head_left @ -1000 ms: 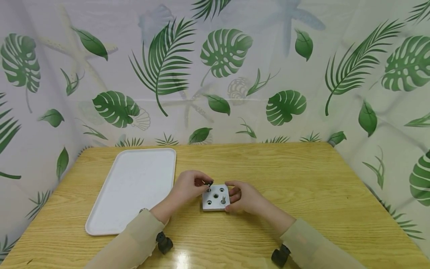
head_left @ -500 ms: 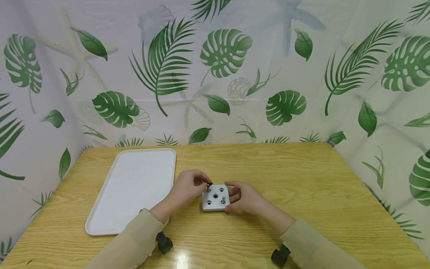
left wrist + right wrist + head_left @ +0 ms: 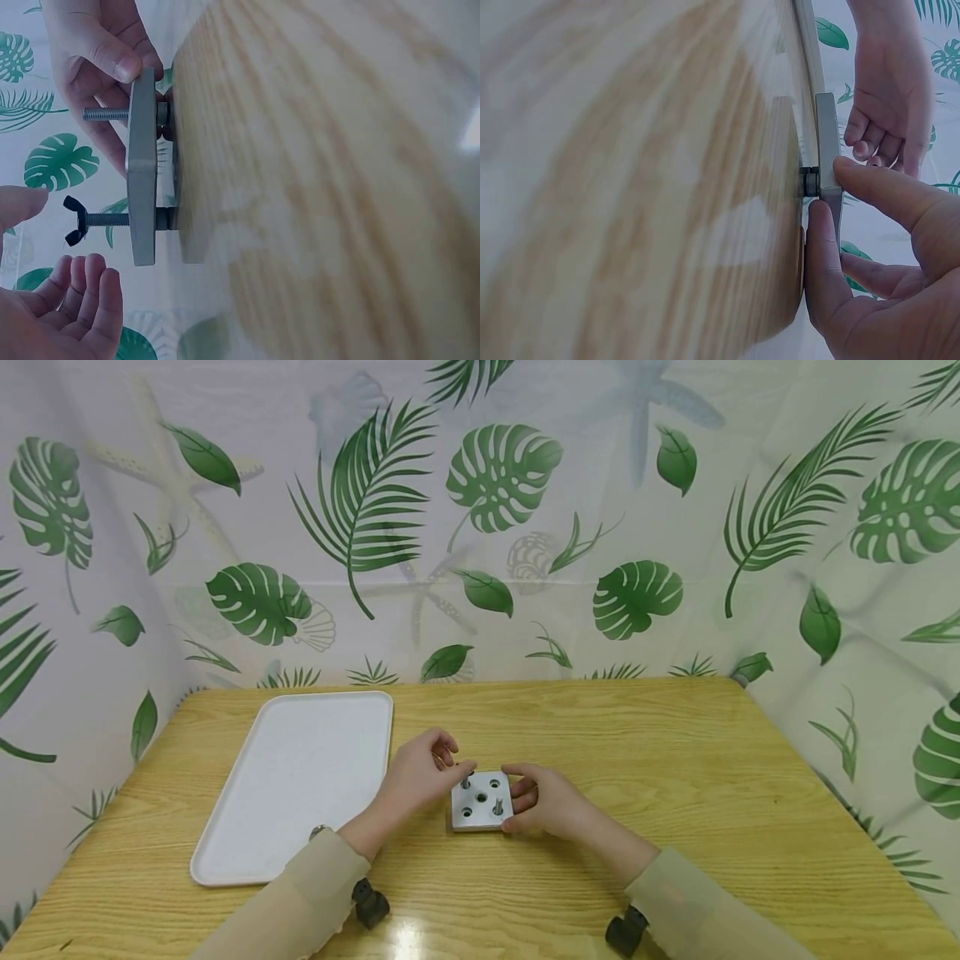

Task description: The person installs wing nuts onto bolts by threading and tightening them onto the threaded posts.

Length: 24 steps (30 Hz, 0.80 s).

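Observation:
A square silver metal plate (image 3: 482, 822) with several holes sits slightly raised over the table on bolt heads. Two threaded bolts stand up through it at opposite corners: a bare bolt (image 3: 105, 114) and a second bolt (image 3: 109, 219) with a black wing nut (image 3: 75, 221) at its tip. My left hand (image 3: 418, 778) is beside the wing nut, thumb and fingers spread apart on either side of it and holding nothing. My right hand (image 3: 553, 802) grips the plate's right edge, with its thumb (image 3: 877, 186) against the plate's side.
A white rectangular tray (image 3: 300, 777) lies on the wooden table (image 3: 637, 752) to the left, partly behind my left forearm. Leaf-patterned cloth (image 3: 525, 610) hangs behind the table and at both sides.
My left fingers have come apart from the wing nut and lifted up and away, having pinched it before. The plate and my right hand have stayed in place.

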### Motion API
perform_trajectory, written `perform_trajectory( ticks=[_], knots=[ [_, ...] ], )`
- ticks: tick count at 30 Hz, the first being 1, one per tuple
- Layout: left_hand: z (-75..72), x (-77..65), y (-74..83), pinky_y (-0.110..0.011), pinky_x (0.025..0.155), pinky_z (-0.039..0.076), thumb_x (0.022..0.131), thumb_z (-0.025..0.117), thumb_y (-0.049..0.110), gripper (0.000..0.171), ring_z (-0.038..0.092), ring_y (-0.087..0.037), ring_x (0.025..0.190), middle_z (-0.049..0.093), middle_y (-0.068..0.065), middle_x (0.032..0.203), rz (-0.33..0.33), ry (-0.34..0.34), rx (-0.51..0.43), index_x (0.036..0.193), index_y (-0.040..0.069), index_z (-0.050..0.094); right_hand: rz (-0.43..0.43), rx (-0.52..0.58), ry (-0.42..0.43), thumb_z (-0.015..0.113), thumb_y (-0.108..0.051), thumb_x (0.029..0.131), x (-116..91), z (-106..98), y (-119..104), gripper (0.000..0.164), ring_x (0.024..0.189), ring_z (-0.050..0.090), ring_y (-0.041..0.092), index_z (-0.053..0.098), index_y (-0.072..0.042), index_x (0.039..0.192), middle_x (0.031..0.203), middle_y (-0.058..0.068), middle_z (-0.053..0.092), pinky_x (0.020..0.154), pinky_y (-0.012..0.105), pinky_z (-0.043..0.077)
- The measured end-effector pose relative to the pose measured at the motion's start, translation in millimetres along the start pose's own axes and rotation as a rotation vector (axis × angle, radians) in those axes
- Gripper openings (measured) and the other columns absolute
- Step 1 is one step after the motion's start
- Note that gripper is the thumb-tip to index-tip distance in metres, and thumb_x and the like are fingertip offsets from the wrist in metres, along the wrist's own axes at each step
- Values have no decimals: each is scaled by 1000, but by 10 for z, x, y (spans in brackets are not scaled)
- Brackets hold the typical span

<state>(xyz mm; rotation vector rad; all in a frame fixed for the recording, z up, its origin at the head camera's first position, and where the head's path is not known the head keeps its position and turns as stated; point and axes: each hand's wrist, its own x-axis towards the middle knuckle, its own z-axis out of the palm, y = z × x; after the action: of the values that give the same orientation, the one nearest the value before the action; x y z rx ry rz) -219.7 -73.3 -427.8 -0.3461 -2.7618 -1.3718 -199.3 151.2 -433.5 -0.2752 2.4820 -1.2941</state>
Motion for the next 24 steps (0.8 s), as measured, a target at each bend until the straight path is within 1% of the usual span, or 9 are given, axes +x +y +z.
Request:
perform_trajectory(
  ticks=[2, 4, 6, 9, 14, 20, 24],
  knots=[
    [11, 4, 6, -28, 67, 45, 92, 83, 32, 32, 56, -15, 74, 62, -3, 83, -8, 8, 35, 96, 7, 64, -2, -5, -2, 90, 1, 80, -9, 1, -9, 84, 102, 74, 20, 50, 4, 153, 123, 19, 69, 88, 35, 61],
    [27, 8, 8, -26, 64, 41, 91, 84, 36, 36, 51, -14, 70, 58, -1, 78, -9, 6, 64, 89, 9, 60, 4, -2, -1, 90, 1, 80, -14, 2, -15, 84, 102, 74, 20, 50, 3, 153, 123, 18, 69, 88, 35, 61],
    [42, 11, 9, -26, 61, 38, 91, 84, 38, 38, 48, -14, 67, 55, 0, 75, -13, 1, 86, 85, 11, 58, 6, -6, 2, 90, 1, 80, -12, 5, -17, 83, 102, 74, 20, 50, 3, 153, 123, 18, 69, 88, 35, 61],
    [54, 18, 12, -25, 60, 36, 92, 84, 35, 37, 46, -13, 65, 53, 1, 73, -10, -6, 95, 83, 11, 58, 10, -8, 8, 90, 1, 80, -1, 7, -9, 83, 101, 74, 20, 51, 2, 153, 123, 18, 69, 88, 35, 61],
    [55, 26, 12, -26, 63, 39, 93, 84, 27, 30, 49, -13, 67, 57, 0, 74, -4, -7, 66, 83, 11, 60, 5, -11, 7, 90, 1, 80, 8, 2, 12, 83, 102, 74, 19, 51, 2, 153, 123, 18, 69, 88, 35, 62],
    [49, 33, -3, -26, 66, 46, 90, 85, 22, 26, 56, -11, 70, 64, -1, 79, -7, -19, 13, 86, 10, 63, -1, 1, -2, 90, 1, 81, -1, -3, 8, 83, 102, 74, 20, 50, 3, 154, 124, 19, 68, 89, 36, 61],
    [35, 32, -5, -25, 70, 51, 90, 85, 16, 20, 61, -10, 74, 68, -3, 84, -16, -36, -30, 90, 9, 66, -5, 6, -4, 89, 1, 81, 2, -7, 1, 83, 102, 74, 21, 49, 4, 154, 124, 19, 68, 89, 35, 62]
  ],
)
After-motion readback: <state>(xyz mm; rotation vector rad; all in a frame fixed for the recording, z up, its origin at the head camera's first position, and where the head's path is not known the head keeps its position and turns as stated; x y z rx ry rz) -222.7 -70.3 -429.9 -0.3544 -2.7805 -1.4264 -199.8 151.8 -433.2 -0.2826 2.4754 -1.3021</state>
